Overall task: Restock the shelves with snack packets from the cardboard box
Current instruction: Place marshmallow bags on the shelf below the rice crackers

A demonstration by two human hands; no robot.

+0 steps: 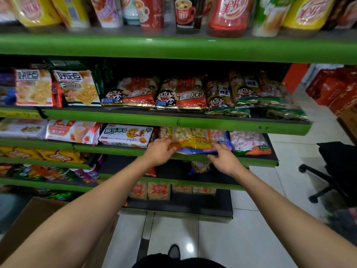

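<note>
A shop aisle with pale glossy floor tiles (212, 244) runs along a rack of green-edged shelves (173, 48) packed with snacks. Tall drink cups (185, 12) line the top tier; below them lie red rice-cracker bags (154, 93) with a cartoon boy on the front, and cracker boxes (77, 87) further left. A black office chair (332, 171) stands off to the right, with red cartons (334, 88) stacked behind it.

The third shelf down (123, 150) is where the person is working. A yellow snack packet (190, 139), clear on top with pale pieces showing through, lies flat at the front of that shelf on top of a blue-edged packet (195, 151), between a white fruit-biscuit bag (126, 135) and a pink-sweets bag (249, 142).

The left hand (159, 152) grips the yellow packet's left lower corner, fingers curled over its edge. The right hand (225, 158) is at the packet's right lower corner, fingers (222, 147) bent and resting against the yellow and blue packets; whether they pinch a packet or only touch it, I cannot tell.

The cardboard box (38, 219) sits on the floor at lower left, partly behind the left forearm, just in front of the lowest shelves. A dark shoe (173, 251) shows on the tiles beneath.
</note>
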